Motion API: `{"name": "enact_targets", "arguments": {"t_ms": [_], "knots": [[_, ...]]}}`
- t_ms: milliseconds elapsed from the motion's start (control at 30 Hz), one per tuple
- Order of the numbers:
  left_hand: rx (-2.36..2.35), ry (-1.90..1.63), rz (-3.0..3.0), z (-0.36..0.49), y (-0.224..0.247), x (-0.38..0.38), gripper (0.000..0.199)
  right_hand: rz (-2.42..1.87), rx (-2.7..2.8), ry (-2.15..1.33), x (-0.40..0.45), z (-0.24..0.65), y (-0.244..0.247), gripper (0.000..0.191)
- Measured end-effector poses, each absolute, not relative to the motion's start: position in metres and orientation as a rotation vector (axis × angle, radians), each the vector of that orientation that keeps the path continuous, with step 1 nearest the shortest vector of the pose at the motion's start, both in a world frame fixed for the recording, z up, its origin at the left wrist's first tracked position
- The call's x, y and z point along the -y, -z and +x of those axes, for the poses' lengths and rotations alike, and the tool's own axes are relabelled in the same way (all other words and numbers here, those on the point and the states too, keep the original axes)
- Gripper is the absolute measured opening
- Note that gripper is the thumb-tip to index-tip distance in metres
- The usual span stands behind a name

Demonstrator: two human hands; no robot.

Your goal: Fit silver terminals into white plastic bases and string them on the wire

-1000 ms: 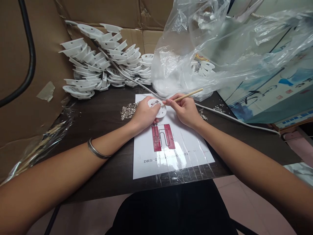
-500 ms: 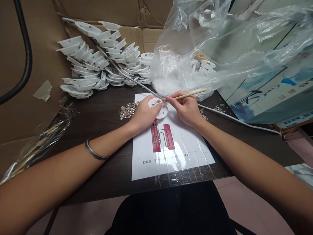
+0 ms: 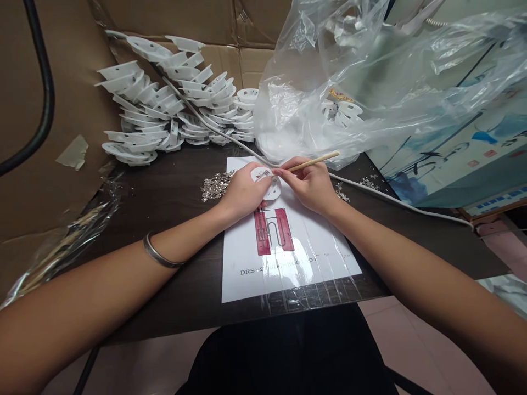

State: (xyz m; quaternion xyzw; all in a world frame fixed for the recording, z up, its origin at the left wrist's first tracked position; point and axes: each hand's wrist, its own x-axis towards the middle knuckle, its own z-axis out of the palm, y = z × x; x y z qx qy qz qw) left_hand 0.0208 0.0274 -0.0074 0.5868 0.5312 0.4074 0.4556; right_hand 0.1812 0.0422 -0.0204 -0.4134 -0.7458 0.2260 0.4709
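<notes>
My left hand (image 3: 247, 189) grips a round white plastic disc (image 3: 273, 192) with small slots in it, thumb across its face. Between the fingers and thumb of my right hand (image 3: 310, 184) is a thin wooden stick (image 3: 319, 160), slanting up to the right. Its lower end meets the disc close to my left thumb; the tip itself is hidden by my fingers. Below the disc lies a white printed sheet (image 3: 242, 285) under clear tape, with a red-and-white picture (image 3: 274, 231) on it. A heap of small metal clips (image 3: 214, 186) sits just left of my left hand.
Stacks of similar white discs (image 3: 144, 99) lean against cardboard (image 3: 255, 66) at the back left. A clear plastic bag (image 3: 296, 109) holds more at the back right. A grey cable (image 3: 395, 198) crosses the dark table (image 3: 164, 296). More small metal pieces (image 3: 368, 184) lie at right.
My right hand and the stick have shifted slightly left and the stick's upper end sits a little lower. The disc has tilted slightly in my left hand.
</notes>
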Motion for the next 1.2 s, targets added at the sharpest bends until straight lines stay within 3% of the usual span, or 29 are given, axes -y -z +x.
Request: {"name": "enact_targets", "arguments": {"t_ms": [333,1200], "knots": [[-1.286,-0.99,1.487,0.0208,0.0045,-0.0244,0.013,-0.919,1.544,-0.86,-0.0431,0.1788,0.0222,0.029],[-1.346,-0.969,1.729,0.0175,0.0076,-0.0279,0.024,-0.995,1.602,-0.831,-0.0432,0.1746,0.0247,0.025]]}}
